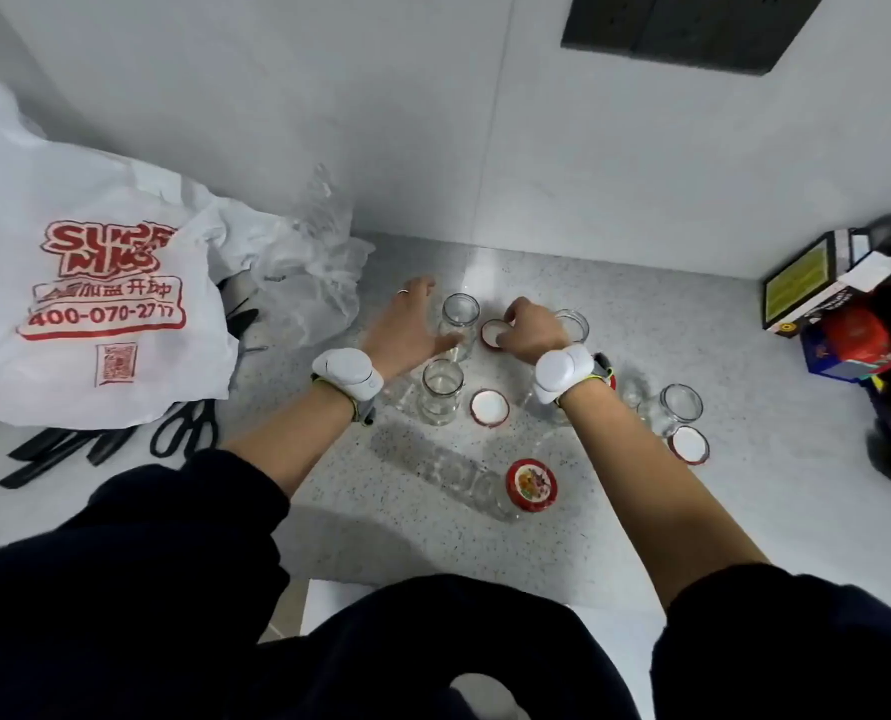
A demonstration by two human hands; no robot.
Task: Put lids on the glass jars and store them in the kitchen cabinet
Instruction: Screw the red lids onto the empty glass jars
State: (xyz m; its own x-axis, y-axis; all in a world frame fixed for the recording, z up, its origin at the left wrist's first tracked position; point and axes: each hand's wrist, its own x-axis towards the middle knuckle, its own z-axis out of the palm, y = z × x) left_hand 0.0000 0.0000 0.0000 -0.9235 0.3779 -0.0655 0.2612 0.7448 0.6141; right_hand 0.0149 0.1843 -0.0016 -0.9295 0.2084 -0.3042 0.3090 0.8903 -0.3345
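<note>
now right hand [529,332] pinches lid [491,336]; left hand [407,330] splayed beside jar [460,324].

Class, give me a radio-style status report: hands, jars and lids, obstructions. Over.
Left hand open beside far jar. Right hand pinching red-rimmed lid on counter. One capped jar nearer; others uncapped. No obstruction at jar mouth.
</note>
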